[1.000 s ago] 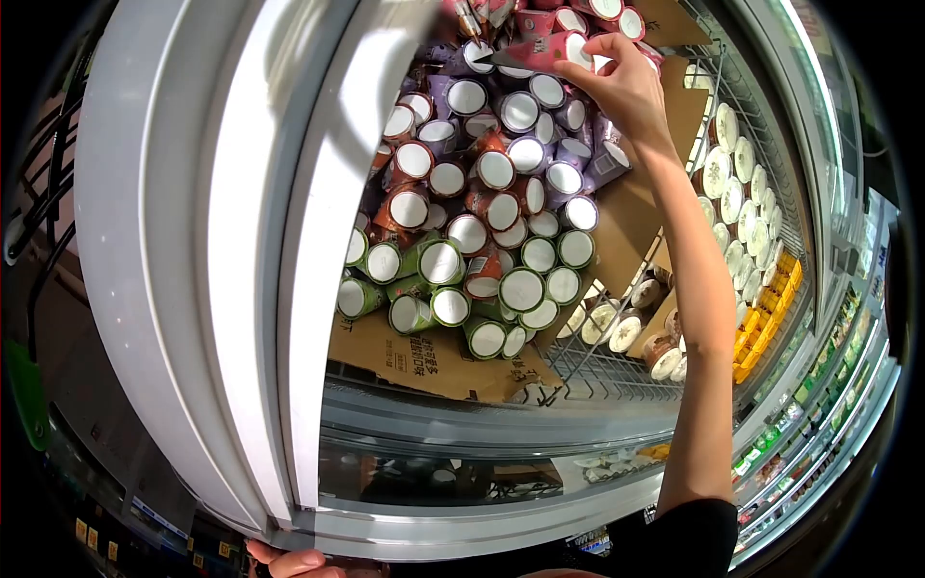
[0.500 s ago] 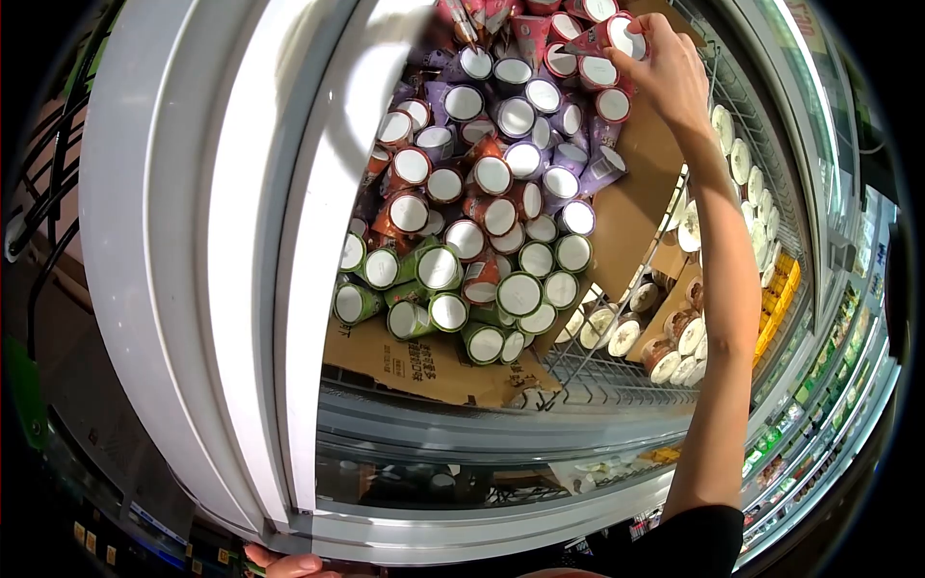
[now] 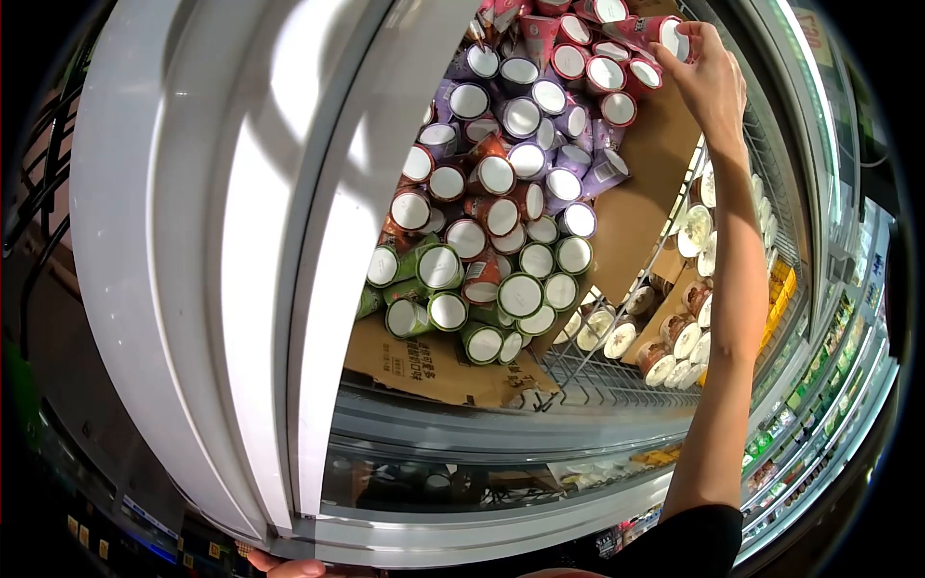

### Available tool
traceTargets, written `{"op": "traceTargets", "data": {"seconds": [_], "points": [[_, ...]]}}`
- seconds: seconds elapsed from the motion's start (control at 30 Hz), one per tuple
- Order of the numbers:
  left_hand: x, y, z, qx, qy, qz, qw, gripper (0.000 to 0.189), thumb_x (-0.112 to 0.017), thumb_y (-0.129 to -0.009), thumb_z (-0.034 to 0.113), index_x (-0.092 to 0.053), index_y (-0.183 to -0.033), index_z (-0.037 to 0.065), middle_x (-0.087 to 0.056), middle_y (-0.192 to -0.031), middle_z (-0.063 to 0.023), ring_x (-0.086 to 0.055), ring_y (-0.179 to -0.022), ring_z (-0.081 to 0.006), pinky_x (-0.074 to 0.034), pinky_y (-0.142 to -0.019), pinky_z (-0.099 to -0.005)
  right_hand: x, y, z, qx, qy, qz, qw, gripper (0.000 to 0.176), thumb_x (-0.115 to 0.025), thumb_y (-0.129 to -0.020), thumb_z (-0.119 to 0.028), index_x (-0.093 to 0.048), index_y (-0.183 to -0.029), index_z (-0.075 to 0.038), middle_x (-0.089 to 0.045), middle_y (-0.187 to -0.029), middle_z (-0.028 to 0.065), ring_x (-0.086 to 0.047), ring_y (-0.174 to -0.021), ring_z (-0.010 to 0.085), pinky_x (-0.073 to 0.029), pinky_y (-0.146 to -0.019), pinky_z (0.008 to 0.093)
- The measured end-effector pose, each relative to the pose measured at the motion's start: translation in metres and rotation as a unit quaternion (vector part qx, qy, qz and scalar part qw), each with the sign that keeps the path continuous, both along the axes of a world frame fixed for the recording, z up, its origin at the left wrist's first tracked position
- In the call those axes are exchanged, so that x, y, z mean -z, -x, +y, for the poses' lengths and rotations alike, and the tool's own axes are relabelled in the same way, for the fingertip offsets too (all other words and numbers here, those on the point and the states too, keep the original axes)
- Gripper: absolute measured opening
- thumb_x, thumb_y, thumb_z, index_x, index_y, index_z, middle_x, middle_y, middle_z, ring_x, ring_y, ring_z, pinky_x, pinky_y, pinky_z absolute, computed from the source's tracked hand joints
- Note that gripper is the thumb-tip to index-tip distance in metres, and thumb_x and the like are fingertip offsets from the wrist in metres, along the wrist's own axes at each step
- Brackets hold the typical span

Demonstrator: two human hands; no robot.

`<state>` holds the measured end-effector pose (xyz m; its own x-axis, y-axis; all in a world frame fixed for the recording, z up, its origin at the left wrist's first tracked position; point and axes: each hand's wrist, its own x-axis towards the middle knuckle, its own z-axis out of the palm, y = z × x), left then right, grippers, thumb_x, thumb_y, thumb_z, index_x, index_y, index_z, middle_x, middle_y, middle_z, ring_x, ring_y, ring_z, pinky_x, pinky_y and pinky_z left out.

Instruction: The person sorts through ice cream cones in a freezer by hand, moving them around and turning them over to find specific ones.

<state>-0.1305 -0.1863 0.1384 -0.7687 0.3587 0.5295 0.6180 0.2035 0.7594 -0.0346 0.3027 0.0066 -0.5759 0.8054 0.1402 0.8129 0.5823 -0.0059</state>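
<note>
At the top right, my right hand [image 3: 711,77] grips a pink cone [image 3: 672,40] by its white lid end, above the edge of the cardboard box [image 3: 641,207]. Other pink cones [image 3: 605,73] lie just left of it. Below them are purple cones [image 3: 521,118], then red-brown cones [image 3: 495,175] and green cones [image 3: 520,295], white lids facing up. My left hand [image 3: 284,565] shows only in part at the bottom edge, by the lower corner of the white freezer lid frame [image 3: 236,289]; what its fingers do is hidden.
Wire baskets on the right hold round cups with clear lids [image 3: 686,339]. A yellow rack [image 3: 780,294] stands near the freezer's right wall. Shelves of packaged goods [image 3: 829,395] line the far right. Black bars show at the far left.
My right hand has moved a little to the right with the pink cone. The white lid frame has shifted right over the cones' left side. My left hand has hardly moved.
</note>
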Motion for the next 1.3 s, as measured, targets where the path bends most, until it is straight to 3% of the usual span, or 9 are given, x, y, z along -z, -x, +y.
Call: {"op": "traceTargets", "data": {"seconds": [0.07,0.3,0.43,0.57,0.77,0.93,1.2,1.3], "points": [[0.000,0.000,0.001,-0.004,0.003,0.000,1.000,0.008,-0.052,-0.088,0.019,-0.047,-0.083,0.015,-0.058,-0.071,-0.0007,-0.058,-0.075,-0.0207,-0.022,-0.109,-0.0445,-0.011,0.000,-0.002,0.046,0.005,-0.048,0.998,0.051,-0.069,-0.073,-0.046,-0.058,-0.107,-0.009,-0.067,-0.087,0.0097,-0.064,-0.081,0.0267,-0.048,-0.071,0.0366],[-0.003,0.004,-0.002,0.037,0.047,0.006,0.998,0.008,-0.051,-0.090,0.021,-0.047,-0.089,0.014,-0.059,-0.078,-0.0013,-0.058,-0.079,-0.0196,-0.022,-0.109,-0.0441,0.033,-0.027,0.013,-0.007,-0.068,-0.009,0.998,0.049,-0.069,-0.074,-0.044,-0.058,-0.107,-0.010,-0.065,-0.087,0.0101,-0.063,-0.081,0.0268,-0.048,-0.072,0.0375],[-0.012,0.004,-0.015,0.084,0.086,-0.029,0.992,0.007,-0.052,-0.091,0.019,-0.047,-0.090,0.014,-0.059,-0.079,-0.0013,-0.058,-0.079,-0.0191,-0.022,-0.109,-0.0444,0.021,-0.037,0.011,0.041,-0.065,-0.022,0.997,0.049,-0.069,-0.074,-0.044,-0.058,-0.107,-0.009,-0.064,-0.085,0.0095,-0.062,-0.079,0.0257,-0.048,-0.072,0.0366],[-0.010,0.002,-0.010,0.060,0.069,-0.022,0.996,0.007,-0.051,-0.091,0.019,-0.048,-0.092,0.014,-0.059,-0.079,-0.0016,-0.057,-0.079,-0.0189,-0.022,-0.110,-0.0448,0.000,-0.056,0.011,0.018,-0.096,-0.039,0.994,0.047,-0.067,-0.075,-0.045,-0.058,-0.105,-0.010,-0.063,-0.082,0.0098,-0.061,-0.078,0.0258,-0.047,-0.069,0.0376],[-0.004,0.008,-0.006,0.066,0.066,0.016,0.995,0.007,-0.051,-0.090,0.018,-0.049,-0.095,0.014,-0.060,-0.081,-0.0015,-0.058,-0.081,-0.0191,-0.020,-0.111,-0.0457,0.023,-0.054,0.027,0.003,-0.118,-0.062,0.991,0.046,-0.067,-0.075,-0.043,-0.056,-0.104,-0.010,-0.064,-0.087,0.0129,-0.061,-0.084,0.0302,-0.047,-0.073,0.0410],[-0.008,0.007,-0.011,0.065,0.087,0.007,0.994,0.008,-0.051,-0.089,0.017,-0.049,-0.096,0.013,-0.061,-0.082,-0.0018,-0.059,-0.080,-0.0198,-0.021,-0.110,-0.0472,0.042,-0.056,0.044,0.039,-0.080,-0.070,0.994,0.045,-0.065,-0.077,-0.044,-0.054,-0.103,-0.008,-0.065,-0.098,0.0157,-0.061,-0.092,0.0336,-0.046,-0.077,0.0419],[-0.001,0.007,-0.011,0.058,0.058,0.034,0.996,0.009,-0.050,-0.088,0.016,-0.049,-0.096,0.013,-0.061,-0.081,-0.0019,-0.059,-0.079,-0.0200,-0.022,-0.110,-0.0477,0.053,-0.062,0.062,0.079,0.006,-0.054,0.995,0.053,-0.065,-0.074,-0.049,-0.053,-0.107,-0.010,-0.065,-0.094,0.0184,-0.061,-0.091,0.0369,-0.046,-0.079,0.0428],[-0.002,0.007,-0.010,0.057,0.067,0.032,0.996,0.008,-0.050,-0.088,0.016,-0.049,-0.095,0.013,-0.060,-0.081,-0.0014,-0.058,-0.079,-0.0199,-0.021,-0.110,-0.0471,0.054,-0.060,0.065,0.094,0.042,-0.089,0.991,0.048,-0.065,-0.072,-0.041,-0.055,-0.106,-0.008,-0.063,-0.100,0.0174,-0.061,-0.094,0.0340,-0.046,-0.084,0.0404]]}}
